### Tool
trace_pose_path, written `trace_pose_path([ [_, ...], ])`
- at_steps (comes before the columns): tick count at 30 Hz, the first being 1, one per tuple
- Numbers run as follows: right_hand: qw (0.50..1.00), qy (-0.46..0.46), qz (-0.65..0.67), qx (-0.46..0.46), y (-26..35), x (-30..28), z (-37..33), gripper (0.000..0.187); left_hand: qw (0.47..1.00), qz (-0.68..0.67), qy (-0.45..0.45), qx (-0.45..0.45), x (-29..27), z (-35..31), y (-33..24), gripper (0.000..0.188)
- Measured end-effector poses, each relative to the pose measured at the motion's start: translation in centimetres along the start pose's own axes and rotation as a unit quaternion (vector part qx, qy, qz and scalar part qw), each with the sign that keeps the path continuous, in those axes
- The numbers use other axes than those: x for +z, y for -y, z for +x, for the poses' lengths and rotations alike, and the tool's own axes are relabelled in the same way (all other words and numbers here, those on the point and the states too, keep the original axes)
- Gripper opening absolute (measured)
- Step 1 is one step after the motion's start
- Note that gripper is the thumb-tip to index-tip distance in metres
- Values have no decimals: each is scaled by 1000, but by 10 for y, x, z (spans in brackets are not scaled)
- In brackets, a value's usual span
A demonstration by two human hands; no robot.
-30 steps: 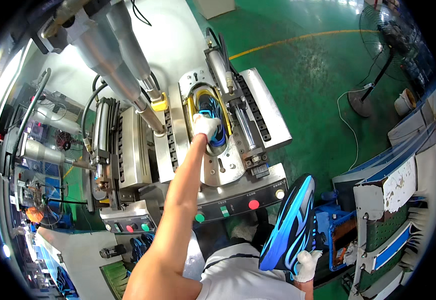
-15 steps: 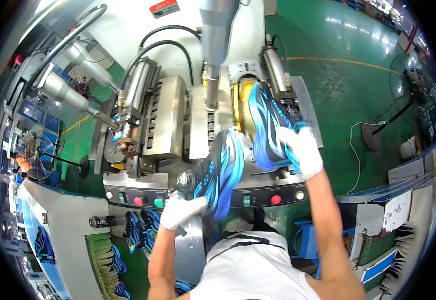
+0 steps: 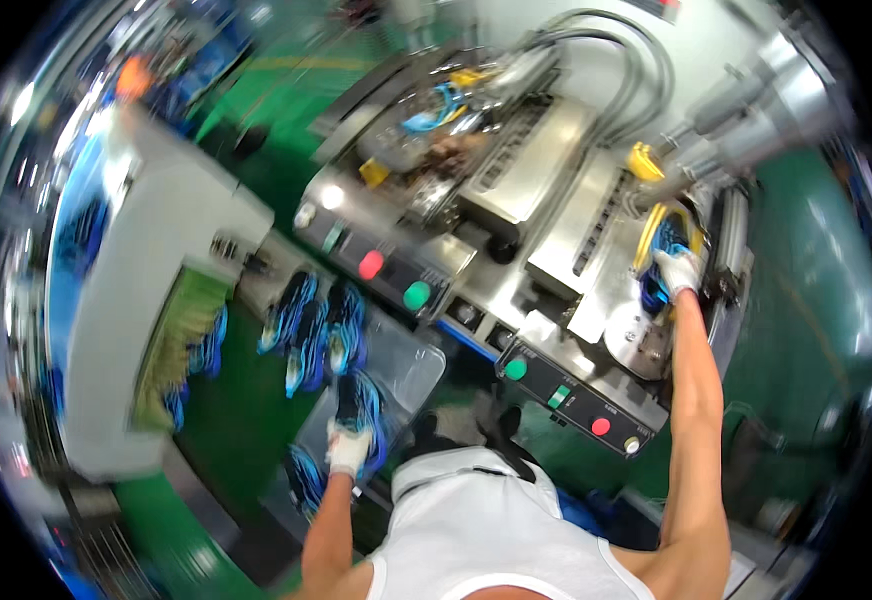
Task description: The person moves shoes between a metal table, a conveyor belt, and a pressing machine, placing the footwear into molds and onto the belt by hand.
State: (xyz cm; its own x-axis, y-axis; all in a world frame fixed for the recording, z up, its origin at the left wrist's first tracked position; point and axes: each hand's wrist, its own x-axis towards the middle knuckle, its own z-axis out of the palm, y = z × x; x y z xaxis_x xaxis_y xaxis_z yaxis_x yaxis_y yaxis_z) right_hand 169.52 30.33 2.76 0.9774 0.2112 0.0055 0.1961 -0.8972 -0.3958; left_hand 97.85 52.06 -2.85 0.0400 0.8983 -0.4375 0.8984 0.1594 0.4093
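Note:
My left hand (image 3: 348, 450), in a white glove, is closed on the end of a black-and-blue sneaker (image 3: 359, 398) at a clear plastic tray (image 3: 418, 368). Another sneaker (image 3: 305, 478) lies just left of that hand. At the machine on the right, my gloved right hand (image 3: 679, 271) grips a second black-and-blue sneaker (image 3: 670, 234). That one sits within a yellow-edged holder (image 3: 645, 238), partly hidden by my fingers. Motion blurs the picture somewhat.
Several sneakers (image 3: 308, 335) stand beyond the tray. A grey housing with a green brush opening (image 3: 184, 335) is on the left. The machine's front panel (image 3: 581, 400) carries red and green buttons. A thick metal cylinder (image 3: 771, 95) overhangs the right station.
The view has swung left. My left hand has carried its sneaker from the machine's front down to the tray. My right hand has brought the other sneaker into the yellow-edged holder.

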Motion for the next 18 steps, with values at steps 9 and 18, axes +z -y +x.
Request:
trace_pose_path([
  [9,912,-96,0,-398,143,31,-313,83,988,-131,-28,-70,34,0,62,87],
  [18,869,217,-286,-341,175,120,-434,117,980,-95,-175,-9,-106,-71,223,75],
])
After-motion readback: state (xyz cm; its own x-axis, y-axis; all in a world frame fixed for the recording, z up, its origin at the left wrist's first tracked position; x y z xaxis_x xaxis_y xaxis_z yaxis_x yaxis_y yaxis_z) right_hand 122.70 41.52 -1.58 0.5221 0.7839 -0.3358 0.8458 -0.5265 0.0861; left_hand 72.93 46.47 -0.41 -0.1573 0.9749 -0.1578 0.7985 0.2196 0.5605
